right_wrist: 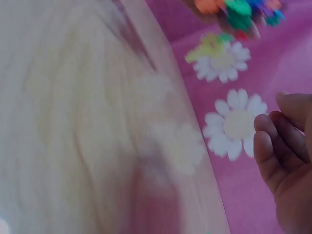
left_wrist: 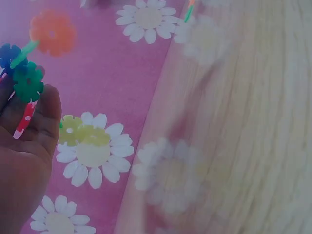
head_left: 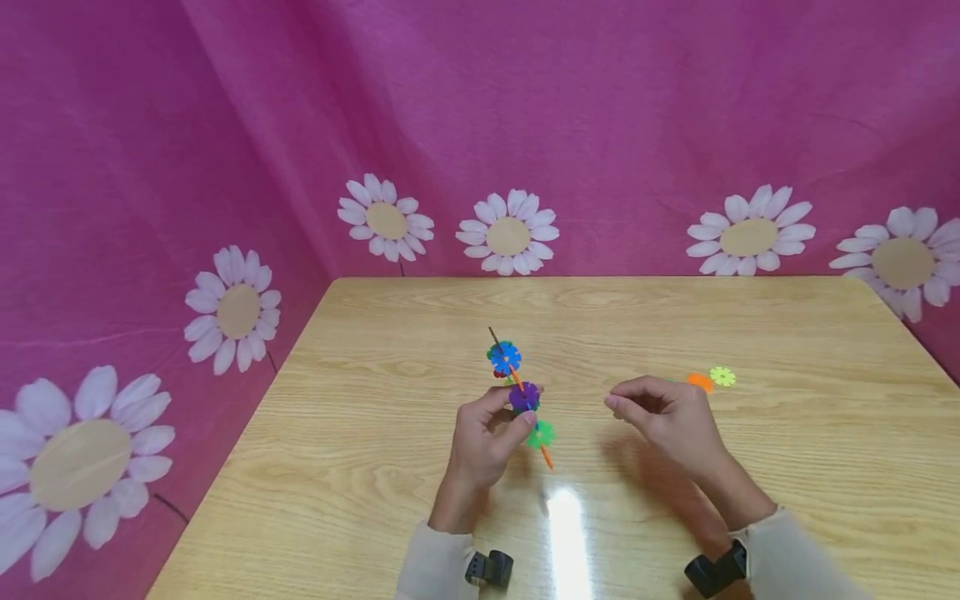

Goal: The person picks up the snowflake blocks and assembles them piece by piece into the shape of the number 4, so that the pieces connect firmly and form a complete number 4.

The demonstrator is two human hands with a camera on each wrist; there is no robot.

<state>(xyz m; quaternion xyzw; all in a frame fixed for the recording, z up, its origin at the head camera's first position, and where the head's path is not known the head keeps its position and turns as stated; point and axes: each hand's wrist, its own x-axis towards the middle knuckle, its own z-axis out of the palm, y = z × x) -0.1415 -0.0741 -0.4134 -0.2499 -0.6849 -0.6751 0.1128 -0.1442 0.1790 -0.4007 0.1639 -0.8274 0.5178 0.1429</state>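
In the head view my left hand (head_left: 480, 437) pinches a built piece of flower-shaped plastic discs and thin sticks between thumb and fingers, above the table. A purple disc (head_left: 524, 397) sits at the grip. Beyond it is a blue disc (head_left: 505, 358); nearer me, a light green disc (head_left: 541, 434) and an orange stick (head_left: 547, 457). From the left wrist, an orange disc (left_wrist: 52, 32), a green disc (left_wrist: 28, 83) and a red stick (left_wrist: 25, 119) show by the left fingers. My right hand (head_left: 678, 421) hovers apart from the piece, fingers loosely bent, nothing visible between them.
Behind the right hand, a loose orange disc (head_left: 700, 382) and a yellow-green disc (head_left: 722, 377) lie on the wooden table (head_left: 360, 375). Pink cloth (head_left: 615, 125) with printed daisies stands behind and to the left. A bright light reflection crosses the near tabletop.
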